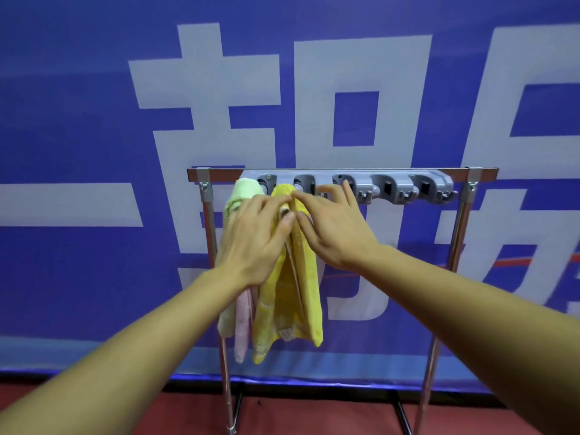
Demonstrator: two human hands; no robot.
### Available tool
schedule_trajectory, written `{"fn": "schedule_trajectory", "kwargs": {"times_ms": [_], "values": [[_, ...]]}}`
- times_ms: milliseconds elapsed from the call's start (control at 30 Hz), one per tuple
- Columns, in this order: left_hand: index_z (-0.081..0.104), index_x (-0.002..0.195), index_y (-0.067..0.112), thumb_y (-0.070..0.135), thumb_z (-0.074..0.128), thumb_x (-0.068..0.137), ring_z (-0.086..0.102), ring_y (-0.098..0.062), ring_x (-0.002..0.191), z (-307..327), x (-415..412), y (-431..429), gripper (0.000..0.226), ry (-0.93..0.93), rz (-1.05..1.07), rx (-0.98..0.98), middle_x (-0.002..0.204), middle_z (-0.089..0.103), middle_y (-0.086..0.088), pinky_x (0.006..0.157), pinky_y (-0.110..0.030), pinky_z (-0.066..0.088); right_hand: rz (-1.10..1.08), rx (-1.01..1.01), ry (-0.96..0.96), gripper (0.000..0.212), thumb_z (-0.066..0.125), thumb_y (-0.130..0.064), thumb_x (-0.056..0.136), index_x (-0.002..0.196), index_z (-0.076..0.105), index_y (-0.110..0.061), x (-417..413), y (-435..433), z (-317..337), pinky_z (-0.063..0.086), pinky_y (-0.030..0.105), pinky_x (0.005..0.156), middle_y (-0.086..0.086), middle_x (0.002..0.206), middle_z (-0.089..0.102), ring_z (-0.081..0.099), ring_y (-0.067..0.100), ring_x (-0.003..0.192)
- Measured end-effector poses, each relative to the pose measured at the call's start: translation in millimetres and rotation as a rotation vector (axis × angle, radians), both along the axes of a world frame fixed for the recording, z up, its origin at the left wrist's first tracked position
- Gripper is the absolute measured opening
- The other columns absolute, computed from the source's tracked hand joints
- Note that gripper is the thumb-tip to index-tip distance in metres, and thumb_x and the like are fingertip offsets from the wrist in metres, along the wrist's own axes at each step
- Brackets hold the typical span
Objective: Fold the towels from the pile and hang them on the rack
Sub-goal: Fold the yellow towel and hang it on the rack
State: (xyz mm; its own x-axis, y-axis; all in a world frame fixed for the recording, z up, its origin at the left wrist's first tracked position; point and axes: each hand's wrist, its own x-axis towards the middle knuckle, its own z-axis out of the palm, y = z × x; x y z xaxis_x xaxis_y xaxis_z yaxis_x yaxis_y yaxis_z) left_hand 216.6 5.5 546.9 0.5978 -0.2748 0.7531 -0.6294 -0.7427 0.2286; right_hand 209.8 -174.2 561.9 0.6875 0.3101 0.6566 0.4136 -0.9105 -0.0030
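A metal rack (461, 227) stands before me with a grey clip holder bar (392, 186) across its top. A yellow towel (292, 293) hangs folded from the second clip. A light green and pink towel (243, 191) hangs from the first clip, to its left. My left hand (254, 240) and my right hand (332, 227) meet at the top of the yellow towel. Both hands have their fingers fairly straight, with the fingertips touching the upper fold of the cloth. Their thumbs nearly meet in front of it.
A blue banner with large white characters (219, 120) hangs right behind the rack. Three clips on the right part of the bar hold nothing. The floor (314, 416) below is red, and the rack's base bars (401, 416) run across it.
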Motion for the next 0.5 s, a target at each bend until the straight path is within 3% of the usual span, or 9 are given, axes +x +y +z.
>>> {"fn": "schedule_trajectory", "kwargs": {"times_ms": [67,200,333,500], "values": [[0.049,0.142,0.028,0.061,0.024,0.099,0.05,-0.015,0.127,-12,-15,-2,0.06,0.086,-0.043,-0.032,0.134,0.055,0.005,0.112,-0.051,0.035,0.005,0.01,0.016,0.056,0.023,-0.045,0.101,0.147,0.044,-0.021,-13,-3,-6,0.013,0.055,0.122,0.0,0.126,0.068,0.041,0.033,0.135],[0.045,0.143,0.035,0.065,0.024,0.096,0.053,-0.012,0.121,-41,-42,-1,0.059,0.224,-0.052,-0.097,0.137,0.05,0.009,0.094,-0.044,0.05,0.036,0.062,0.134,0.058,0.026,-0.044,0.1,0.15,0.043,-0.021,-45,-13,-24,0.029,0.048,0.115,0.002,0.131,0.066,0.042,0.032,0.133],[0.045,0.141,0.037,0.068,0.024,0.094,0.057,-0.009,0.114,-85,-65,1,0.06,0.358,-0.033,-0.141,0.135,0.05,0.012,0.093,-0.04,0.049,0.073,0.067,0.289,0.058,0.029,-0.046,0.099,0.149,0.042,-0.02,-75,-26,-62,0.04,0.045,0.103,0.007,0.122,0.068,0.051,0.034,0.118],[0.05,0.138,0.035,0.049,0.037,0.104,0.051,0.0,0.1,-137,-92,-8,0.039,0.488,0.021,-0.179,0.132,0.053,0.014,0.089,-0.034,0.046,0.081,0.097,0.496,0.05,0.033,-0.045,0.104,0.148,0.041,-0.023,-105,-41,-130,0.04,0.044,0.102,0.005,0.118,0.068,0.052,0.033,0.115]]}}
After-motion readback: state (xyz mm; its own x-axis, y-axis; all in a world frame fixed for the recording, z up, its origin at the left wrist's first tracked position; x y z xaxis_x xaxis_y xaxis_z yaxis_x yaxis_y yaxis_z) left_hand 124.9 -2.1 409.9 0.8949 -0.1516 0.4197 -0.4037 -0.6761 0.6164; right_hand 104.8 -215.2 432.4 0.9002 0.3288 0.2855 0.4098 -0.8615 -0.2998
